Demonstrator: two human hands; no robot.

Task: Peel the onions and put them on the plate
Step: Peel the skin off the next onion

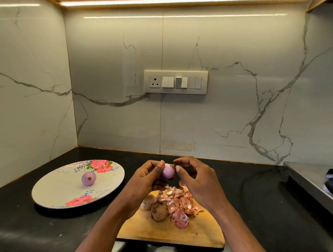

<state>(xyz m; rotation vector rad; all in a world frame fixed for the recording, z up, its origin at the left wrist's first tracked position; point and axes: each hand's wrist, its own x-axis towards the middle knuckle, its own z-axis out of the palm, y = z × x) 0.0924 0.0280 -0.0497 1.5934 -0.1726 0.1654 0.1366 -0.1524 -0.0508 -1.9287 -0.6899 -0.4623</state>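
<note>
— What are you doing over the board [171, 231]?

— I'm holding the onion [168, 171] above it, left hand [146, 181] curled around it, right hand [195, 179] pinching a dry flap of skin.

— Any tips?

— Peeling in small strips looks safest; one peeled onion [88, 178] is already sitting on the plate [57, 192].

Both hands [176, 179] pinching onion [168, 171], peeled onion [88, 178] on plate [57, 192]
</note>
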